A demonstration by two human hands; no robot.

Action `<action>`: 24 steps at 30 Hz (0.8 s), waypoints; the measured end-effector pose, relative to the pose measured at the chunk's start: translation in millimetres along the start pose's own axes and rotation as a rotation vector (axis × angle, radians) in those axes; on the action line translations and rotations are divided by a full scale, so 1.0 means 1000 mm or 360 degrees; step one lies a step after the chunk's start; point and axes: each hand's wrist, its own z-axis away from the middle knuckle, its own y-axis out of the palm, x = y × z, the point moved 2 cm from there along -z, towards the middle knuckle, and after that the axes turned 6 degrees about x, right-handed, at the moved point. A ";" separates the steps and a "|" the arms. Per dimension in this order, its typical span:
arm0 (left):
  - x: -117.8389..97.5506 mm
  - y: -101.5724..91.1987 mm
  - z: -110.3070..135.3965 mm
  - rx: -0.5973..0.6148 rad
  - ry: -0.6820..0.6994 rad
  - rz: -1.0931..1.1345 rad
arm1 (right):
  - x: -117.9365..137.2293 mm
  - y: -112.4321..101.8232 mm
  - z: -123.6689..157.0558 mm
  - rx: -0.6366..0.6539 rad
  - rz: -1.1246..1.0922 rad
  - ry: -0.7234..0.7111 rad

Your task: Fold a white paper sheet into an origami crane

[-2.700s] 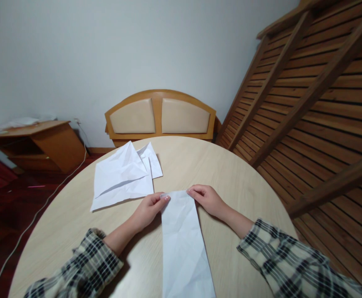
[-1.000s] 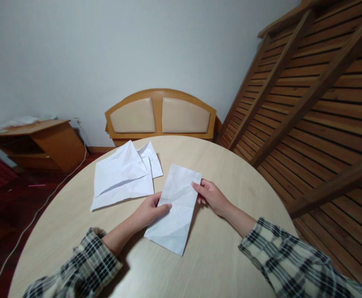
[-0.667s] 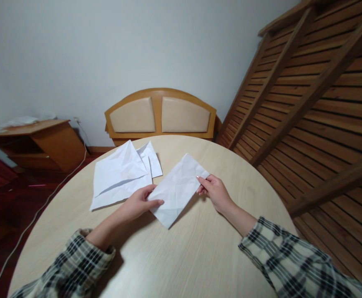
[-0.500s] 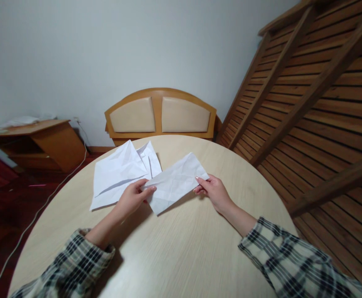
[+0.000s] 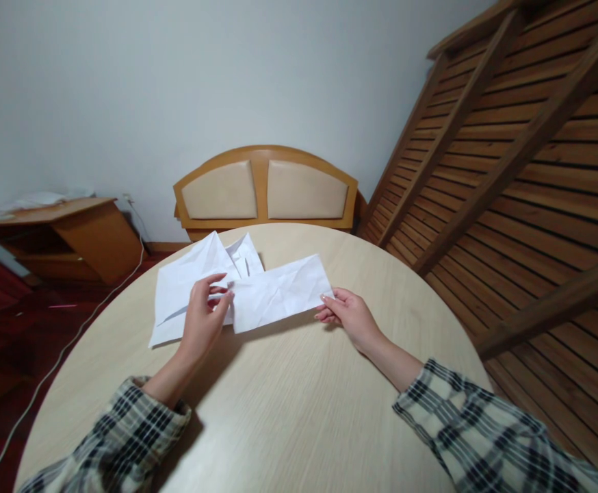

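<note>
A creased strip of folded white paper (image 5: 281,291) is held up over the round table, stretched between both hands. My right hand (image 5: 353,315) pinches its right end between thumb and fingers. At the upper left corner, my left hand (image 5: 205,315) has its thumb and a curled finger closed on the paper's edge, while the index finger sticks out loosely above. Behind my left hand, more creased white sheets (image 5: 183,281) lie on the table, partly covered by that hand and by the strip's left end.
The pale round wooden table (image 5: 299,411) fills the front. Beyond it stands a headboard (image 5: 261,188) with two beige panels. A slatted wooden frame (image 5: 525,205) leans at right. A low desk (image 5: 78,239) with papers is at left, and a white cable (image 5: 81,329) crosses the floor.
My left hand has moved up and left and changed its grip to the strip's upper left corner. The strip has turned closer to level. My right hand has barely moved.
</note>
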 end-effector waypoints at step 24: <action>-0.015 0.063 0.047 0.1204 0.0519 -0.0755 | -0.002 -0.001 -0.001 0.0145 0.0279 -0.0046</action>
